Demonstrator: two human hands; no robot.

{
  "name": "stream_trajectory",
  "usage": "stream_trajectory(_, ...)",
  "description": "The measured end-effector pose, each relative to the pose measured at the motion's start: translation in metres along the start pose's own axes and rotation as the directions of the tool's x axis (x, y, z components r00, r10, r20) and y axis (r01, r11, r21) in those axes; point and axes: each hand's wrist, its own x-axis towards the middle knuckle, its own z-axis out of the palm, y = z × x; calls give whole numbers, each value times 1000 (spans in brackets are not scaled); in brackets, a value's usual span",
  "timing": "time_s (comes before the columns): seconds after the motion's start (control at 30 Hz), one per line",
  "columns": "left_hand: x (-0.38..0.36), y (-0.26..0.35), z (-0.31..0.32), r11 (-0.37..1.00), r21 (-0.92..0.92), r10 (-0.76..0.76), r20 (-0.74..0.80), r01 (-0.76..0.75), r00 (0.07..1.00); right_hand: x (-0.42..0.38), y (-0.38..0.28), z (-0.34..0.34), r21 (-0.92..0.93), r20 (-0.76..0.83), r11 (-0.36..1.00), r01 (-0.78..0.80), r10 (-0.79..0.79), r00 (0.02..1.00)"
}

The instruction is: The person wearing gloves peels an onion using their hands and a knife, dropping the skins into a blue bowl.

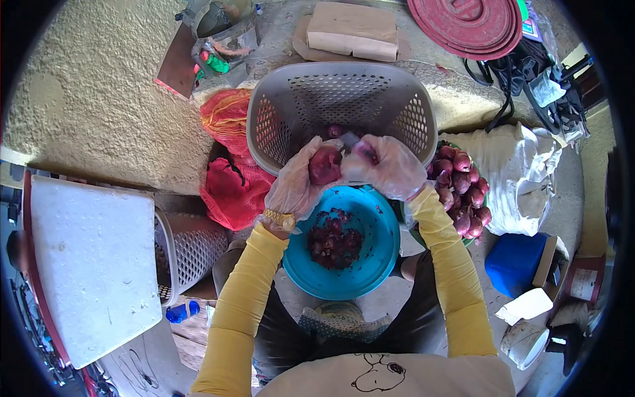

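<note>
My left hand (296, 180), in a clear plastic glove, is closed around a red onion (325, 165) over the near rim of the grey perforated basket (260, 135). Beside it, my right hand (395, 165) is also gloved, with its fingers curled. Something purple and a small pale, blurred piece show at its fingertips, and I cannot make out what it holds. Another red onion (335, 131) lies inside the basket. Below both hands, a turquoise basin (380, 258) holds dark red onion skins and scraps (335, 241).
Right of the basket, many red onions (463, 192) are heaped beside a white sack (522, 172). Red mesh sacks (228, 182) lie to the left, above a second perforated basket (198, 248). A white foam board (92, 264), a blue container (516, 264) and a red lid (469, 26) stand around.
</note>
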Motion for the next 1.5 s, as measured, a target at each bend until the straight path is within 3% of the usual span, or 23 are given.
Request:
stream_trajectory(0.07,11,-10,-11,843,484,223,82,-235,971,-3,-7,1,-18,70,1000,-10,11,997)
stream_trajectory(0.1,11,-12,-9,843,484,224,82,-235,971,-3,-8,1,-35,141,999,-21,26,990)
stream_trajectory(0.2,7,-15,-8,781,535,322,97,-322,942,-4,-6,3,-119,96,993,24,-12,995)
stream_trajectory(0.27,1,-7,-10,660,649,242,293,-378,925,-5,-4,5,-135,76,991,22,-12,997)
stream_trajectory(0.3,-1,-5,-5,660,649,242,293,-378,925,-5,-2,5,-116,72,993,25,-17,997)
stream_trajectory(0.37,-6,-1,4,935,330,82,148,-128,986,-3,-1,5,-98,68,995,29,-22,997)
stream_trajectory(0.47,3,-3,-2,995,95,-2,68,-5,998,-2,-1,4,-99,117,995,-13,24,993)
stream_trajectory(0.5,4,-3,-5,995,95,-2,68,-5,998,-2,-1,4,-130,108,992,-1,15,994)
stream_trajectory(0.57,7,-4,-12,937,337,55,122,-93,991,-3,-1,3,-159,100,987,10,7,995)
stream_trajectory(0.6,6,-5,-11,937,337,54,121,-92,991,-3,-2,2,-158,103,987,21,-4,995)
stream_trajectory(0.67,6,-7,-10,675,681,176,224,-283,959,-5,-4,0,-156,105,987,30,-14,994)
stream_trajectory(0.7,5,-5,-8,676,681,175,223,-282,959,-5,-6,0,-145,104,989,13,2,995)
stream_trajectory(0.77,3,-1,-5,955,293,17,119,-51,993,-5,-6,1,-133,103,991,-3,17,995)
stream_trajectory(0.87,0,0,-1,969,246,-3,74,-15,997,-4,-2,2,-139,73,990,-4,14,997)
stream_trajectory(1.0,5,-8,-5,898,409,115,137,-162,984,-4,0,3,-154,97,988,13,2,995)
stream_trajectory(1.07,2,-5,-3,754,611,149,200,-242,968,-4,1,3,-154,93,988,24,-9,996)
stream_trajectory(1.1,1,-3,1,753,611,150,201,-244,968,-4,-2,1,-146,118,989,8,9,993)
stream_trajectory(1.13,-2,-1,6,920,372,76,135,-122,988,-5,-3,0,-138,142,990,-9,29,989)
stream_trajectory(1.17,-3,0,9,996,92,-17,94,8,995,-5,-3,0,-137,143,990,-9,29,989)
stream_trajectory(1.27,2,-1,3,996,84,-50,74,44,996,-5,6,3,-171,128,984,43,-21,992)
stream_trajectory(1.37,3,-1,0,996,69,-60,7,60,998,-2,32,15,-306,51,939,160,-152,987)
stream_trajectory(1.43,4,-2,0,997,39,-71,-1,71,997,-5,33,18,-417,-140,819,395,-487,862)
stream_trajectory(1.5,6,-3,0,996,-22,-90,-13,90,996,-8,20,11,-413,-111,835,363,-442,890)
